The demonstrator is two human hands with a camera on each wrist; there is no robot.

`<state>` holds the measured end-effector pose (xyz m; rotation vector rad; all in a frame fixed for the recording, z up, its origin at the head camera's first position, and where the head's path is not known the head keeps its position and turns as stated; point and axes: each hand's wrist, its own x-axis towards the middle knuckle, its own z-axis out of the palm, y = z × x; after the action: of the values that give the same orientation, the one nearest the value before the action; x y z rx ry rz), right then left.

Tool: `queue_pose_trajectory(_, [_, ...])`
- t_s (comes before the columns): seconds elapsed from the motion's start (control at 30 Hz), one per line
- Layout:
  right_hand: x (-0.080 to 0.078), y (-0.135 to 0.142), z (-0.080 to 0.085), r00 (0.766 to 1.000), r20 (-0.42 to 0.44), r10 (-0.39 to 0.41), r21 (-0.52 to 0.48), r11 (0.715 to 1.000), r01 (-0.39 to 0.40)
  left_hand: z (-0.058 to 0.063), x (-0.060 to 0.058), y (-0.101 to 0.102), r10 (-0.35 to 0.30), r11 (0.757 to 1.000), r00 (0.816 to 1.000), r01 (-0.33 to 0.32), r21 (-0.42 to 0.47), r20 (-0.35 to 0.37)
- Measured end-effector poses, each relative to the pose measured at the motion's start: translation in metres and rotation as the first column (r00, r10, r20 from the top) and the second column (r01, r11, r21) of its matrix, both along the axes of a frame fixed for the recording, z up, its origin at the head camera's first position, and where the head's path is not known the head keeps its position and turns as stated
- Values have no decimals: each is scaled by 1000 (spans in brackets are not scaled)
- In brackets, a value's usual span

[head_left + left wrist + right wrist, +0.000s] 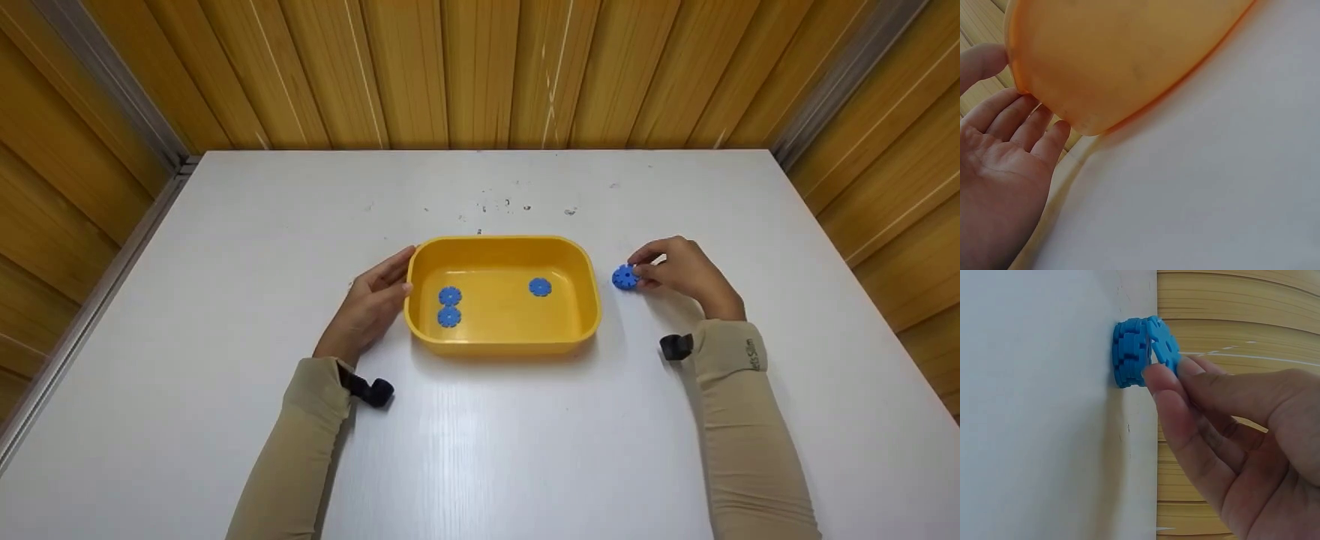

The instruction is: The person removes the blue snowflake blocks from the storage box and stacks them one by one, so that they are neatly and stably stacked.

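A yellow plastic tub [502,348] stands mid-table with three blue notched discs in it: a single disc [540,287] toward the right and a touching pair [449,316] at the left. My left hand [367,306] rests against the tub's left end, fingertips on its outer wall and thumb at the rim. To the right of the tub, my right hand [686,274] pinches a blue disc [1165,346] between thumb and fingers. That disc is tilted over a short stack of similar discs [1129,354] standing on the table.
The white table [480,450] carries small dark marks [506,206] behind the tub. Wood-patterned panels [480,75] rise along the back and both sides. Black wrist mounts [677,347] stick out from the sleeves.
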<state>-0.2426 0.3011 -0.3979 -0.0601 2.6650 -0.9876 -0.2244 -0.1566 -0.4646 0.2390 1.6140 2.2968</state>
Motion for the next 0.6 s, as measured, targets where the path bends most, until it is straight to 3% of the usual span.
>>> queue_pose_trajectory(0.6, [1, 2, 1, 1000, -1, 9, 24, 1000, -9, 2, 1, 1, 4, 1000, 1000, -5, -7, -2])
